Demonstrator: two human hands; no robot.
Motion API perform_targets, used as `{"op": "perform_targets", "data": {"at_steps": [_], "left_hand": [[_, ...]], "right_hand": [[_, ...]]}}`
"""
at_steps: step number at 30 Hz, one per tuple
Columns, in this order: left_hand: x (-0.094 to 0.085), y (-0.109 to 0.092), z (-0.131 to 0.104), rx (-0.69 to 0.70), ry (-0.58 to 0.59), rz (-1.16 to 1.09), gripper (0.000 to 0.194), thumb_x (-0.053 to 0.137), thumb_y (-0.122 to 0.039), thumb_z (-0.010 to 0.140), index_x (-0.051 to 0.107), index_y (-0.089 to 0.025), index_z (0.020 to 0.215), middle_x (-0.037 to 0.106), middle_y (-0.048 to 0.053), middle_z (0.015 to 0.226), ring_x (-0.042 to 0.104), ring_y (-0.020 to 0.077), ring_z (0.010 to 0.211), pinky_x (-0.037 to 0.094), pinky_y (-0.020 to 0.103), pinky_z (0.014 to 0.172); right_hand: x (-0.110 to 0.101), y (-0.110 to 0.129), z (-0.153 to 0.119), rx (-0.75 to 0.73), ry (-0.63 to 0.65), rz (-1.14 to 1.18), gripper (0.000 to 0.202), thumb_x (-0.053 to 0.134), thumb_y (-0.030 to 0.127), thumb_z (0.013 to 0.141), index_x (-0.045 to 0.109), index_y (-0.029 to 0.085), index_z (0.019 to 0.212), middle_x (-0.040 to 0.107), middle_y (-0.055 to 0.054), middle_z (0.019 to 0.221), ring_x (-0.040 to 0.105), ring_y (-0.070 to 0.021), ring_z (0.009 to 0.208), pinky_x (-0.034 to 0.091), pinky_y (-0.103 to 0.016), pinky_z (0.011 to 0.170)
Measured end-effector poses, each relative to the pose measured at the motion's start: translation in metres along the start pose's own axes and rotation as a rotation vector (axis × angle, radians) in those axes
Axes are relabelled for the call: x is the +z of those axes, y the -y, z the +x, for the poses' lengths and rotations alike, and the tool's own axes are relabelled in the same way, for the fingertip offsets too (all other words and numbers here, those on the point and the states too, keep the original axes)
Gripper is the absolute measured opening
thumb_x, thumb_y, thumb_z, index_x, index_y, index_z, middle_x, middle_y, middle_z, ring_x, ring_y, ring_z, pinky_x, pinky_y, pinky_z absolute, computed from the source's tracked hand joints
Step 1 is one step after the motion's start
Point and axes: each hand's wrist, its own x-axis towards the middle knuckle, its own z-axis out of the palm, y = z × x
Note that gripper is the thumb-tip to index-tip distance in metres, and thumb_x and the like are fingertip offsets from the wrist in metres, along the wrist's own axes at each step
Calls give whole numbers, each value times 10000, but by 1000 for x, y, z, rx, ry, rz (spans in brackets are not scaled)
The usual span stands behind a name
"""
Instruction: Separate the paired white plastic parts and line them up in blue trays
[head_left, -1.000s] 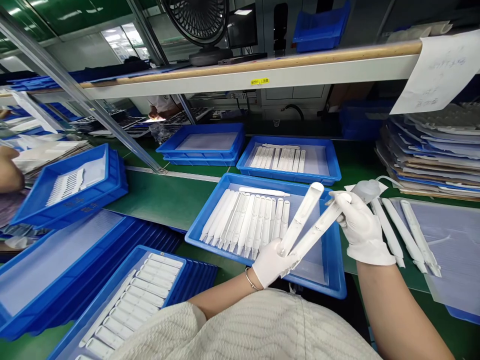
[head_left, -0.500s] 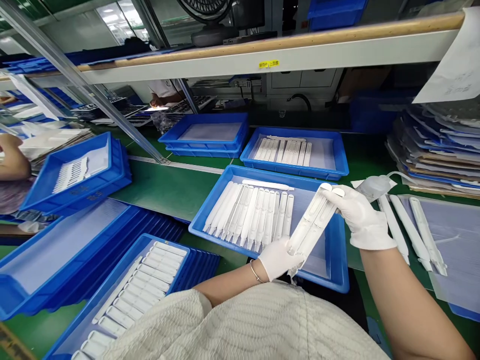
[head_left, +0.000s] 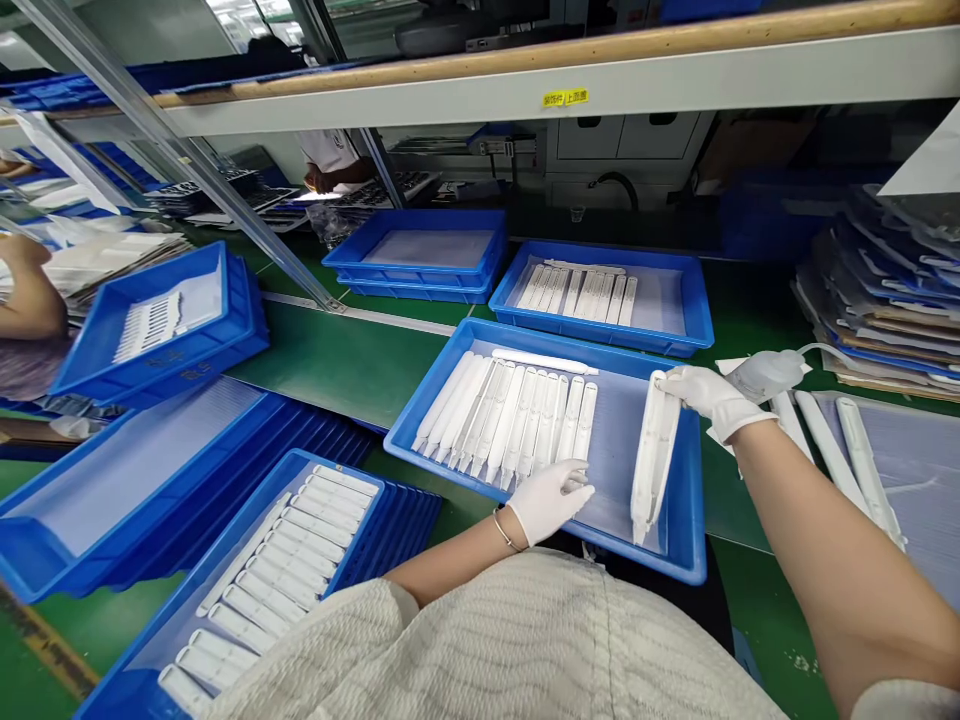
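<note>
My gloved right hand (head_left: 712,395) pinches the upper end of a long white plastic piece (head_left: 652,465), tilted over the right part of a blue tray (head_left: 696,540). I cannot tell whether it is one piece or two pressed together. Over the tray's near rim, my gloved left hand (head_left: 546,502) holds nothing, its fingers loosely apart. Left of it, several similar white pieces (head_left: 499,420) lie side by side in the tray. One more white piece (head_left: 546,361) lies crosswise along the far wall.
Behind stands another blue tray (head_left: 600,329) of white pieces, beside stacked trays (head_left: 416,285). Filled trays (head_left: 360,548) stand at lower left. On the right are loose white strips (head_left: 862,465), a clear squeeze bulb (head_left: 766,375) and piled sheets (head_left: 885,300). A shelf beam (head_left: 465,92) crosses above.
My left hand has let go of the white plastic and moved left. My right hand has swung the plastic more upright, over the tray's right side. The view has shifted slightly.
</note>
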Motion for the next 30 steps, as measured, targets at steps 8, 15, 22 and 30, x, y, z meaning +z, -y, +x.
{"op": "perform_targets", "data": {"at_steps": [8, 15, 22, 30], "left_hand": [[-3, 3, -7, 157, 172, 383, 422, 569, -442, 971, 684, -212, 1305, 762, 68, 1165, 718, 213, 1061, 531, 329, 959], [-3, 12, -4, 458, 343, 822, 406, 614, -591, 930, 751, -215, 1002, 750, 92, 874, 720, 252, 824, 494, 304, 668], [-5, 25, -3, 615, 346, 1051, 327, 581, -512, 978, 667, -200, 1026, 716, 84, 794, 695, 244, 731, 446, 299, 571], [18, 20, 17, 691, 294, 1028, 380, 523, -539, 1001, 653, -181, 993, 698, 98, 756, 693, 257, 708, 435, 311, 540]], "right_hand": [[31, -8, 20, 106, 171, -404, 285, 643, 405, 937, 686, 132, 866, 708, -105, 872, 667, -224, 845, 509, -345, 787], [49, 1, 15, 169, 151, -587, 362, 626, 459, 988, 671, 142, 1156, 680, -103, 1161, 655, -233, 1051, 515, -462, 962], [54, 30, -1, 68, 122, -565, 376, 460, 345, 1042, 648, 149, 1302, 672, -181, 1266, 643, -288, 1157, 469, -358, 918], [129, 63, 1, 159, 340, -524, 412, 568, 520, 1009, 691, 135, 1093, 710, -104, 1096, 678, -214, 994, 523, -432, 945]]}}
